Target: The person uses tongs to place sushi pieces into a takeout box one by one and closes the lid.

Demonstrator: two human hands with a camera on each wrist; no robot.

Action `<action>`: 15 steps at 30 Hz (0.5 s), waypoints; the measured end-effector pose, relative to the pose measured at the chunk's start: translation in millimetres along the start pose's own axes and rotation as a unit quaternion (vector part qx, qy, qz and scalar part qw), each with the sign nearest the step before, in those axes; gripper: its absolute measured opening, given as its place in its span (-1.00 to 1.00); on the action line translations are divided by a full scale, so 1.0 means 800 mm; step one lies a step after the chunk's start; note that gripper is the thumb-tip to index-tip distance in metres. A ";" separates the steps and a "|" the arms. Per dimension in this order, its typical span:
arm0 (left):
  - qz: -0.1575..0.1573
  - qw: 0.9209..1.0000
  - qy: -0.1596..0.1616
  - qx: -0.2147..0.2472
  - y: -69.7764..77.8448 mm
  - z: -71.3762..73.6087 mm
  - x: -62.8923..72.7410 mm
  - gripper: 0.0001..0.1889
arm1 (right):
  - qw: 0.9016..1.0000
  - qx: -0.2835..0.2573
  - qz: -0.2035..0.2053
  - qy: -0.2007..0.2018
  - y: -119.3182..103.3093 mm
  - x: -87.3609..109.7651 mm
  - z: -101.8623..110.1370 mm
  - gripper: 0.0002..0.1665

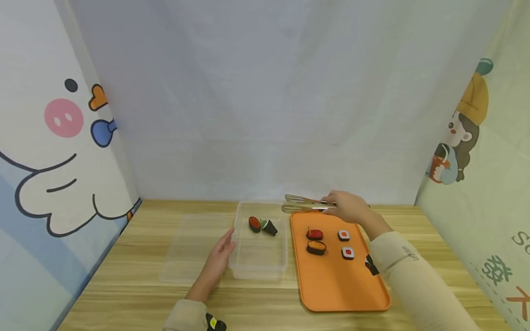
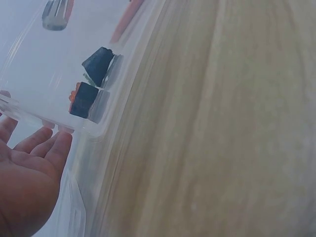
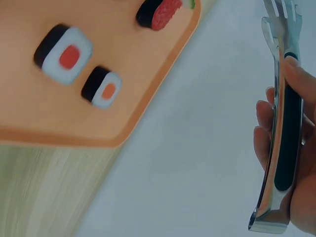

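My right hand [image 1: 348, 207] grips metal tongs [image 3: 284, 128] with dark handle pads, held above the far edge of the orange tray [image 1: 339, 289]. Nothing sits between the tongs' tips, which point left toward the clear plastic box [image 1: 258, 269]. With fingers nearly straight, my left hand [image 1: 219, 257] touches the box's left wall. Inside the box lie a sushi piece with red-orange topping [image 1: 254, 224] and a dark cone-shaped hand roll [image 1: 269, 227]. On the tray are a red-topped sushi [image 1: 314, 234], an orange-topped sushi [image 1: 316, 248] and two white-faced sushi rolls [image 1: 343, 235].
A clear flat lid [image 1: 186, 253] lies on the wooden table [image 1: 136, 294] left of the box. Behind the table hangs a pale curtain [image 1: 265, 115]. Cartoon-printed cloths stand at the left and right sides.
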State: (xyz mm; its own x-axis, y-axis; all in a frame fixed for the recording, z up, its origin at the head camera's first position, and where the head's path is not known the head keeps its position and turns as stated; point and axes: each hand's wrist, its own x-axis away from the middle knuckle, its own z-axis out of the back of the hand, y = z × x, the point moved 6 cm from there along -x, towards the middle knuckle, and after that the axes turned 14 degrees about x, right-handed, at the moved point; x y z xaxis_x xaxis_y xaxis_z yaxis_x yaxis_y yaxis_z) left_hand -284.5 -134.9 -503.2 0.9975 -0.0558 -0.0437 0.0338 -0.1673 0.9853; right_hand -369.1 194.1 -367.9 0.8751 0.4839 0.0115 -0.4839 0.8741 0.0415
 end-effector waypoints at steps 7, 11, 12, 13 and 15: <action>0.003 1.000 0.002 0.000 0.002 -0.004 0.001 -0.48 | 1.000 -0.028 0.011 0.002 0.034 0.028 -0.011 -0.49; 0.004 1.000 0.002 -0.002 -0.002 -0.004 -0.002 -0.48 | 0.999 -0.037 0.027 0.001 0.049 0.045 -0.019 -0.49; 0.004 1.000 0.002 -0.004 -0.003 -0.004 -0.003 -0.48 | 0.999 -0.034 0.031 0.003 0.052 0.048 -0.021 -0.49; 0.006 1.000 0.003 -0.006 -0.004 -0.003 -0.003 -0.48 | 0.999 -0.034 0.035 0.005 0.055 0.051 -0.023 -0.49; 0.006 1.000 0.004 -0.009 -0.006 -0.002 -0.004 -0.48 | 0.998 -0.035 0.041 0.009 0.060 0.056 -0.027 -0.50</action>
State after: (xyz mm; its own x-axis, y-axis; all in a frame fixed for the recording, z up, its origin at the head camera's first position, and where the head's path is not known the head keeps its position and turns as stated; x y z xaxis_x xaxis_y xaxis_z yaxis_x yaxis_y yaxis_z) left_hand -287.8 -132.1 -507.7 0.9983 -0.0499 -0.0297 0.0220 -0.1483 0.9887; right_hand -353.5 258.8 -387.0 0.8321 0.5546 -0.0061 -0.5545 0.8317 -0.0295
